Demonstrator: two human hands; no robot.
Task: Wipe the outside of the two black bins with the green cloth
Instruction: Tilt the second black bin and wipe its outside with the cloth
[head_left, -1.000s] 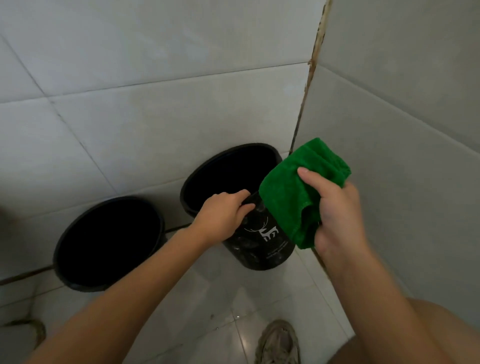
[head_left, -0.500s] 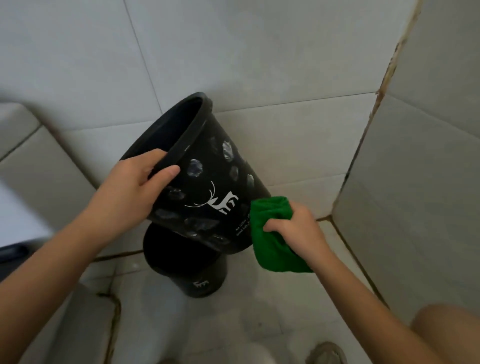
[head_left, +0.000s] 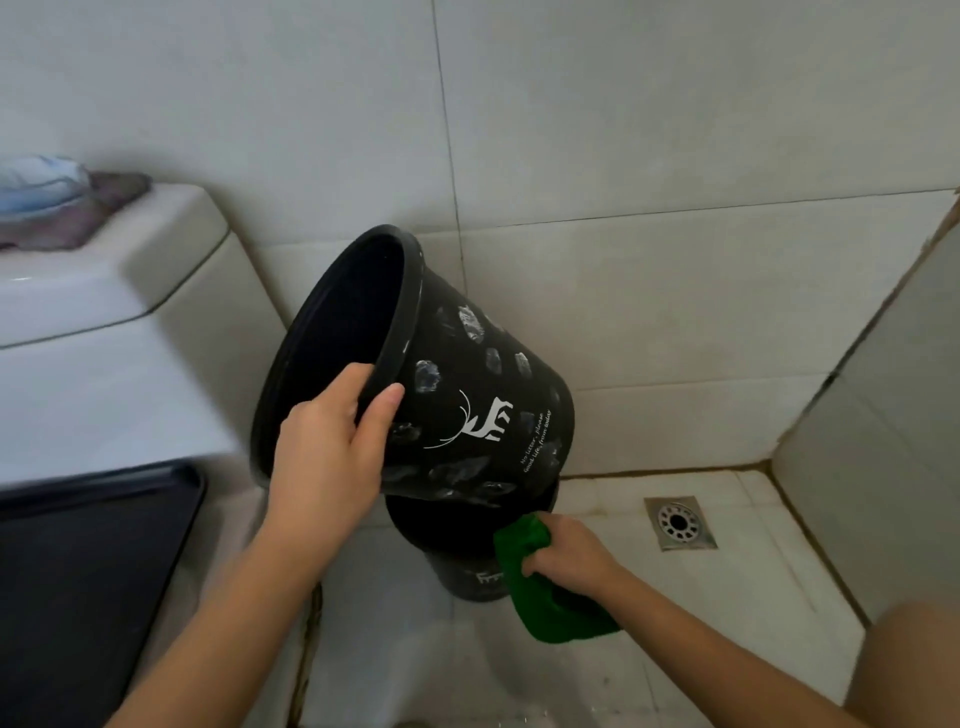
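A black bin (head_left: 467, 395) with a white deer print and pale smudges hangs tilted in the air, mouth to the upper left. My left hand (head_left: 332, 447) grips its rim, thumb on the outside. Below it a second black bin (head_left: 457, 561) stands on the floor, mostly hidden by the lifted one. My right hand (head_left: 566, 556) holds the bunched green cloth (head_left: 550, 603) beside the standing bin, just under the lifted bin's base.
A white toilet tank (head_left: 130, 291) with crumpled fabric (head_left: 52, 202) on top fills the left. A black toilet lid (head_left: 83, 571) lies lower left. A metal floor drain (head_left: 679, 522) sits right of the bins. Tiled walls close in behind and at right.
The left hand lifted the deer bin off the floor and tipped it. The right hand and cloth dropped from beside its base to lower, next to the standing bin. The view swung left.
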